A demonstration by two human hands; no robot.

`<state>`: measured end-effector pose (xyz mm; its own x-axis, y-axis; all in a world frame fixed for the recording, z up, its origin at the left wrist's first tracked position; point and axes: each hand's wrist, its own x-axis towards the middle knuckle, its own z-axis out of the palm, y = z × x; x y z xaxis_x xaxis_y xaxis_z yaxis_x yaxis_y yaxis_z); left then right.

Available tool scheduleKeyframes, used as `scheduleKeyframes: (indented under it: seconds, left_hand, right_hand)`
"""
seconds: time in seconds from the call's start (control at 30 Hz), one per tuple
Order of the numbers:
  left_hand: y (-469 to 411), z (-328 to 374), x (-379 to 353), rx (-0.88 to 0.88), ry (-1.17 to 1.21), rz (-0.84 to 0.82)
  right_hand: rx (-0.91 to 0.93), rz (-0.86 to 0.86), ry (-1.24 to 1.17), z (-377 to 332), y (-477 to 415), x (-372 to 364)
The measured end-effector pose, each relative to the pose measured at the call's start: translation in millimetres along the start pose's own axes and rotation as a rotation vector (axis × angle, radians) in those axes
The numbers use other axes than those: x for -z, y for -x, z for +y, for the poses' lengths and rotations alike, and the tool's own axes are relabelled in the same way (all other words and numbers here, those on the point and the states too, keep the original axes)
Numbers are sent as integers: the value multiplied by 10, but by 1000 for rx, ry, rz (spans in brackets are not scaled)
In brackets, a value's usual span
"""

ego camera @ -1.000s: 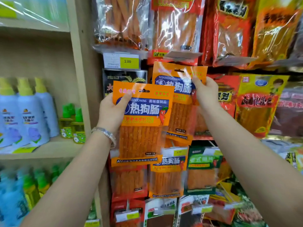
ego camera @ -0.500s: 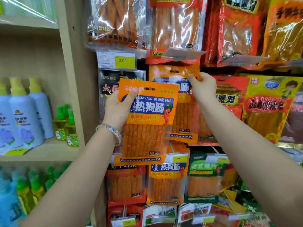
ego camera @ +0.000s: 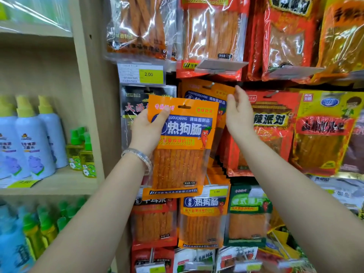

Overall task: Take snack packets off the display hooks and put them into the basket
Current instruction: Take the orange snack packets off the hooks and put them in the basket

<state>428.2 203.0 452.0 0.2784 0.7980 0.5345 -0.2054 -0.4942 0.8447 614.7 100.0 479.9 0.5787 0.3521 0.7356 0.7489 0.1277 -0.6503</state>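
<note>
Honestly, my left grip (ego camera: pixel 146 131) pinches one packet (ego camera: pixel 183 150), right grip (ego camera: pixel 239 113) hangs spread by the hung stack (ego camera: pixel 204 95); tugging carelessly could drag extras off the hook (ego camera: pixel 211 84).

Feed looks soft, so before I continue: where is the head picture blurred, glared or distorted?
Head view: sharp on the orange packet in the left hand; glare streaks the clear top-row packets; the yellow packet at right and lower-left bottles blur; the shelf post leans, wide-lens distortion.
</note>
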Motion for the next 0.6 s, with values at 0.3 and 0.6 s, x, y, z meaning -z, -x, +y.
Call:
scheduleKeyframes:
  seconds: [0.3,0.6]
  left_hand:
    - [93,155,-271,-3,72,-93]
    - [-24,428,-457,-472,-304,-119]
  right_hand:
    - [-168,-95,-400,-12,321,133]
    - [-66,39,-332,-77,97,238]
